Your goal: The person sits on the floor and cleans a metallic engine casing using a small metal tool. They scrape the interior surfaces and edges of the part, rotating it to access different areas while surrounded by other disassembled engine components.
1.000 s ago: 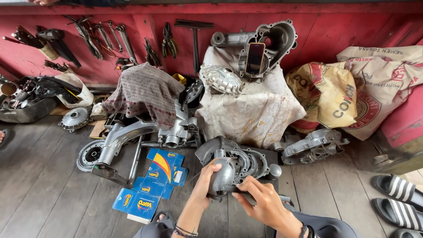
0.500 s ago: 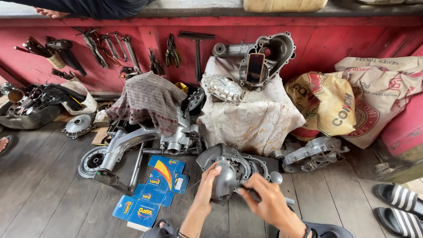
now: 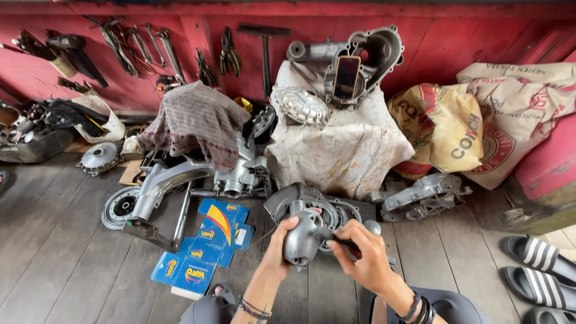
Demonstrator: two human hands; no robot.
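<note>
The left hand (image 3: 281,246) is closed around a rounded grey metal housing (image 3: 302,239), fingers wrapped over its left flank, holding it clear of the wooden floor (image 3: 54,240). The right hand (image 3: 360,255) is pinched shut on a thin dark tool (image 3: 336,242), whose tip meets the housing's right side; its kind cannot be told.

Just beyond both hands lies one open engine casing (image 3: 327,211) on the floor. Right of the right hand sits a second casing half (image 3: 423,195). A third casing (image 3: 372,54) stands well beyond, atop a stained white cloth (image 3: 342,144), with one phone (image 3: 347,78) propped inside it.

Left of the left hand lie blue cardboard boxes (image 3: 210,240), about five, overlapping. Beyond them rests one engine block (image 3: 240,174) under a striped rag (image 3: 195,123). At far right, two striped sandals (image 3: 537,270).
</note>
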